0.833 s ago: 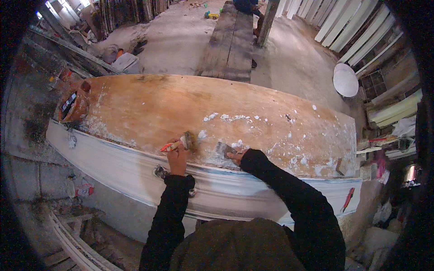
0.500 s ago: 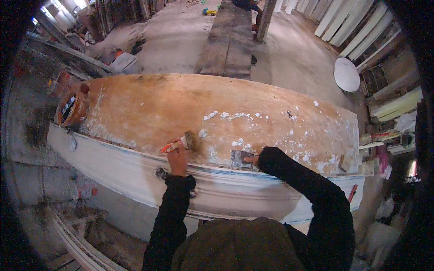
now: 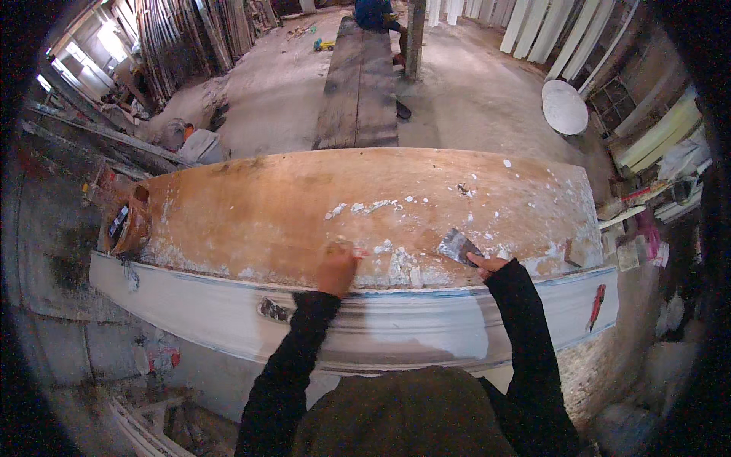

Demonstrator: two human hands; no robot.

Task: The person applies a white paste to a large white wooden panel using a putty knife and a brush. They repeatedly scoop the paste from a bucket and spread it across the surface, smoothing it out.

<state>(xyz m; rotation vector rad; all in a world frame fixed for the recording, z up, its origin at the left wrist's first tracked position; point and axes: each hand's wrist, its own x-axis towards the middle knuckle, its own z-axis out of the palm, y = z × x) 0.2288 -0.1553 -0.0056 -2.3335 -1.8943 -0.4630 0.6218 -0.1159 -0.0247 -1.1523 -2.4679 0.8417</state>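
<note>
Meanwhile, at a wooden workbench (image 3: 266,213) flecked with white plaster, the right hand (image 3: 486,264) grips a metal scraper (image 3: 459,246), blade flat on the board near its front edge. The left hand (image 3: 337,268) is curled on the board beside plaster smears (image 3: 396,266); what it holds cannot be told.

We see one small pale label (image 3: 119,221) on the brown bucket (image 3: 131,226), far left of our left fingers (image 3: 340,255); no signs or screens.
</note>
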